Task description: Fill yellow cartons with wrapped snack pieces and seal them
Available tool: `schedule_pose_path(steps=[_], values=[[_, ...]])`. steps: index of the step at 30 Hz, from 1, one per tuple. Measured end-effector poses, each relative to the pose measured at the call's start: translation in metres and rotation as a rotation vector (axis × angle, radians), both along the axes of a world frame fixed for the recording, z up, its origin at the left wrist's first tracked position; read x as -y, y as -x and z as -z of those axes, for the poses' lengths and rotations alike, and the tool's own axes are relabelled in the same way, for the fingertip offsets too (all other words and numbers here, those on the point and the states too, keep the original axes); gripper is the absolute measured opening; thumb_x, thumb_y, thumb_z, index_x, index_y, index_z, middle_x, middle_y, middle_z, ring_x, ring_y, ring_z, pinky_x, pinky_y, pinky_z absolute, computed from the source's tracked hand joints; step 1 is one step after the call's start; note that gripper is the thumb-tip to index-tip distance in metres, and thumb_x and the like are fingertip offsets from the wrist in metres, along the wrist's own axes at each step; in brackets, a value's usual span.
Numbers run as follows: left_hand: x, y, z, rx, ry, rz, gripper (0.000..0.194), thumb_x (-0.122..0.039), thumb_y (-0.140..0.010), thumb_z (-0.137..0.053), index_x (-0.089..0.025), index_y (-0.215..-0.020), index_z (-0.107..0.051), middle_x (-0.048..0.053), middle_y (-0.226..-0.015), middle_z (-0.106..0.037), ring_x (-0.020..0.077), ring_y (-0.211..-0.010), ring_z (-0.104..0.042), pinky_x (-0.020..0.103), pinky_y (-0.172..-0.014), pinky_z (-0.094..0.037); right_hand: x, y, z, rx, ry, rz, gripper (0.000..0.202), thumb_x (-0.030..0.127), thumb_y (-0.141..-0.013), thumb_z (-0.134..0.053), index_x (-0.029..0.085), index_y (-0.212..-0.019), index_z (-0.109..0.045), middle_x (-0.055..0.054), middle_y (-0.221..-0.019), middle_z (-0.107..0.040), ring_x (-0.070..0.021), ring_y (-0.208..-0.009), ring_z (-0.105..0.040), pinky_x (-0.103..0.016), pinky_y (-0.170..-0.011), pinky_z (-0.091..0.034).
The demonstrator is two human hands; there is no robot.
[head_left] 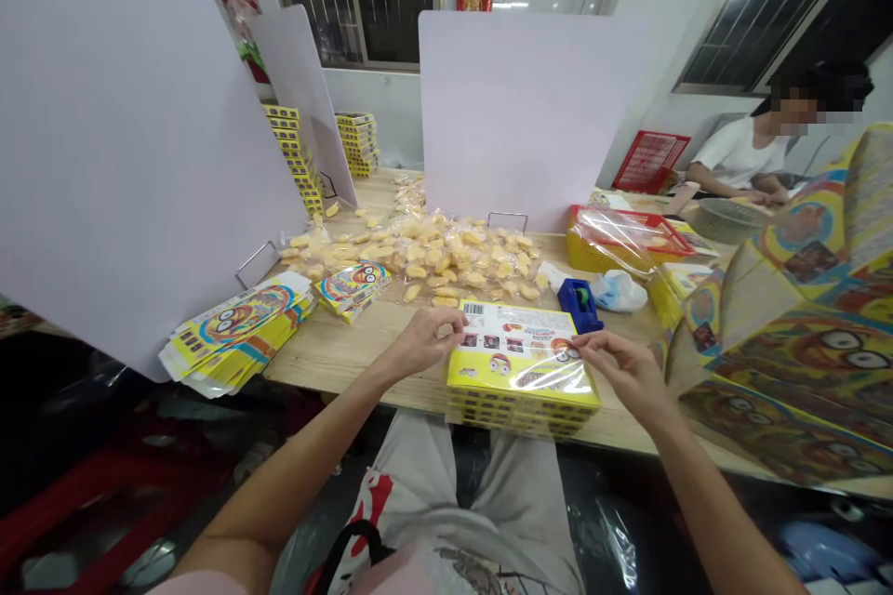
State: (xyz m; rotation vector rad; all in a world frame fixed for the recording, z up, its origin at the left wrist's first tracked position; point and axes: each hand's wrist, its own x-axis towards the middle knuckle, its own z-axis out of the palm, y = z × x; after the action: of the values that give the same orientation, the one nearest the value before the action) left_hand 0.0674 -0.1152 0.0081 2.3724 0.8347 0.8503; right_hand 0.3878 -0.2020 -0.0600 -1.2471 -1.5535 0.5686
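Observation:
A stack of flat yellow printed boxes (520, 372) sits at the table's front edge before me, with a glossy sheen that looks like clear film over it. At its upper left corner is my left hand (427, 339), fingers curled and thumb against the forefinger. My right hand (624, 372) pinches at the stack's right edge, its thumb and forefinger together. What either pinch holds is too small to make out. Just behind the stack stands a blue tape dispenser (580, 305) with a green roll.
Small clear-wrapped yellow pieces (446, 251) are heaped mid-table. Flattened cartons (237, 330) lie left, beside a white divider (139, 149). Film-wrapped boxes (802, 344) rise close on the right. A red-and-yellow basket (600, 251) and a seated person (743, 149) are beyond.

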Motion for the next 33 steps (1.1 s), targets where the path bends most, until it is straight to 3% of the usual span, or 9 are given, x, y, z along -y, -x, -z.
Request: schedule_pose_path(steps=[5, 9, 15, 20, 27, 33], values=[[-0.009, 0.003, 0.014, 0.007, -0.011, 0.002, 0.011, -0.015, -0.078, -0.057, -0.017, -0.068, -0.062, 0.007, -0.095, -0.072, 0.0200, -0.096, -0.065, 0.033, -0.087, -0.049, -0.009, -0.002, 0.015, -0.029, 0.011, -0.052, 0.018, 0.035, -0.088, -0.060, 0.021, -0.077, -0.060, -0.006, -0.099, -0.068, -0.0241, -0.105, -0.061, -0.038, -0.095, -0.043], [-0.016, 0.004, 0.016, -0.006, -0.029, 0.003, 0.012, -0.018, -0.081, -0.057, -0.017, -0.071, -0.063, 0.006, -0.094, -0.072, 0.0188, -0.091, -0.066, 0.033, -0.084, -0.049, -0.008, 0.003, 0.007, 0.060, -0.024, 0.007, 0.016, 0.032, -0.089, -0.057, 0.021, -0.078, -0.060, -0.005, -0.092, -0.067, -0.0222, -0.095, -0.063, -0.036, -0.086, -0.046], [-0.024, 0.000, 0.011, -0.134, -0.123, 0.002, 0.014, -0.016, -0.082, -0.052, -0.017, -0.070, -0.060, 0.003, -0.084, -0.071, 0.0166, -0.080, -0.063, 0.030, -0.077, -0.044, -0.011, 0.006, -0.006, 0.192, -0.118, 0.055, 0.018, 0.026, -0.089, -0.055, 0.019, -0.072, -0.055, -0.009, -0.113, -0.055, -0.0203, -0.103, -0.059, -0.035, -0.091, -0.044], [-0.023, -0.004, 0.010, -0.218, -0.215, -0.014, 0.019, -0.011, -0.082, -0.047, -0.016, -0.066, -0.056, 0.002, -0.072, -0.064, 0.0149, -0.070, -0.057, 0.029, -0.072, -0.041, -0.012, 0.007, -0.004, 0.271, -0.121, 0.083, 0.017, 0.024, -0.090, -0.053, 0.020, -0.073, -0.053, -0.009, -0.109, -0.056, -0.0212, -0.104, -0.058, -0.035, -0.086, -0.045], [-0.020, -0.006, 0.012, -0.275, -0.301, -0.065, 0.022, -0.008, -0.081, -0.046, -0.016, -0.062, -0.050, 0.004, -0.085, -0.057, 0.0161, -0.080, -0.054, 0.029, -0.074, -0.040, -0.014, 0.004, 0.002, 0.315, -0.134, 0.045, 0.019, 0.022, -0.092, -0.049, 0.020, -0.074, -0.051, -0.008, -0.102, -0.057, -0.0199, -0.100, -0.061, -0.031, -0.080, -0.048], [-0.020, -0.007, 0.019, -0.330, -0.364, -0.095, 0.022, -0.007, -0.081, -0.047, -0.016, -0.062, -0.051, 0.003, -0.085, -0.057, 0.0155, -0.078, -0.052, 0.032, -0.075, -0.038, -0.014, 0.010, 0.005, 0.380, -0.162, 0.121, 0.017, 0.022, -0.091, -0.050, 0.020, -0.074, -0.052, -0.008, -0.101, -0.058, -0.0196, -0.091, -0.065, -0.030, -0.074, -0.049]])
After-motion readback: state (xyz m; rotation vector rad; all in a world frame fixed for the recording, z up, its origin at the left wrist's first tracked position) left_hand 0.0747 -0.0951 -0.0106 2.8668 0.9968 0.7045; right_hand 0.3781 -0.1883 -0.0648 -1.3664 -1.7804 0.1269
